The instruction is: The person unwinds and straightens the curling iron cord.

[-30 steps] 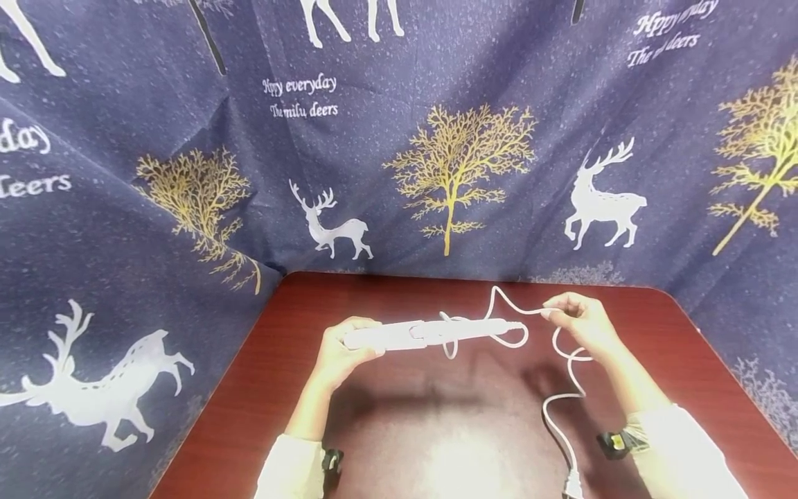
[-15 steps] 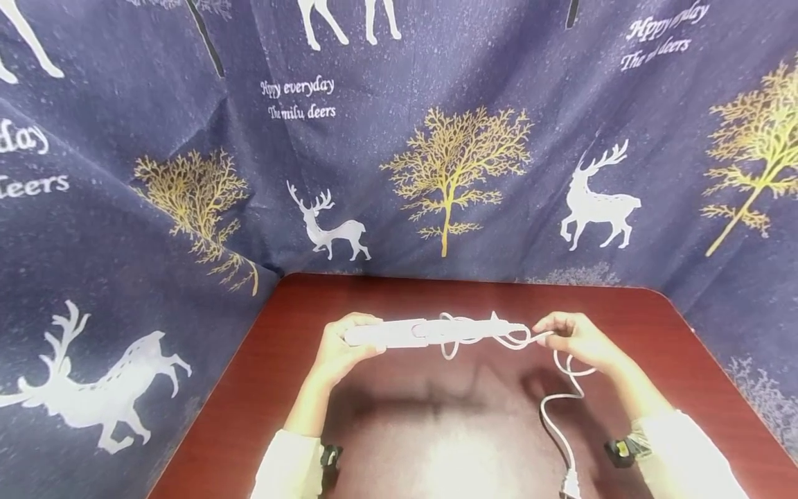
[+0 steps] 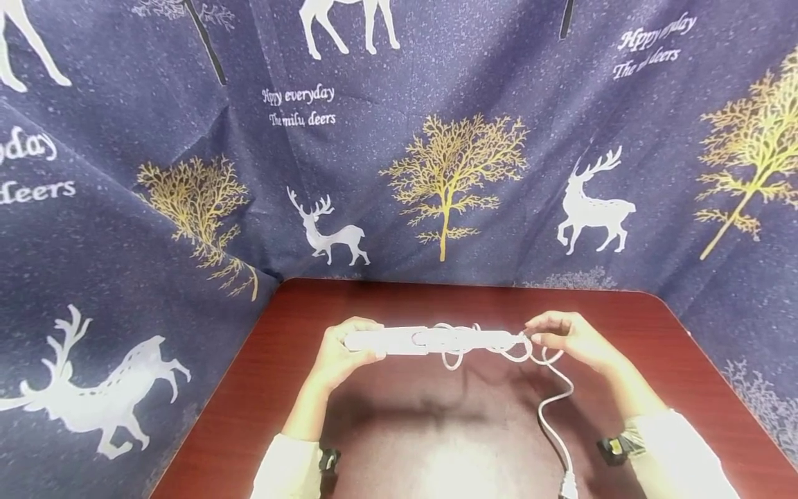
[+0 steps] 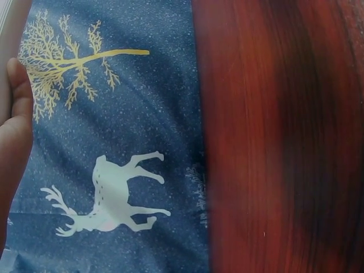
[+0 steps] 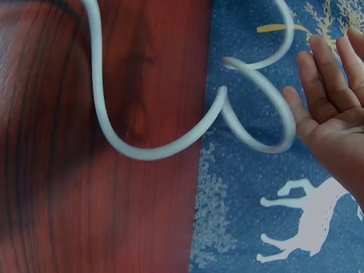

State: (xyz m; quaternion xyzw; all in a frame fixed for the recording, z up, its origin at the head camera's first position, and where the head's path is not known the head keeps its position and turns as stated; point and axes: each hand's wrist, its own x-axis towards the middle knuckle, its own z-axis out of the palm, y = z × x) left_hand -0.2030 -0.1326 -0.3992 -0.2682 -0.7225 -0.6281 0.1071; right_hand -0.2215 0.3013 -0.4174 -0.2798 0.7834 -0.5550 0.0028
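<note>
Held level above the table is a long white hair straightener [image 3: 399, 341], overexposed in the head view. My left hand [image 3: 345, 346] grips its left end between fingers and thumb; in the left wrist view only the thumb [image 4: 21, 91] and a strip of the device show at the edge. A white power cord [image 3: 555, 398] leaves the right end, with loops [image 3: 454, 359] around the handle. Beside that end is my right hand [image 3: 570, 339], fingertips right at the cord. The right wrist view shows its fingers [image 5: 327, 79] spread and relaxed, with cord coils alongside.
The cord's plug [image 3: 569, 484] hangs near the front of the red-brown wooden table [image 3: 374, 457]. Behind and to the left, a dark blue curtain [image 3: 386, 83] with deer and trees borders the table. Both wrists carry dark straps.
My right hand has moved left and slightly down to the straightener's cord end, letting go of the cord it pinched. The raised cord loop has dropped. The left hand keeps its grip nearly in place.
</note>
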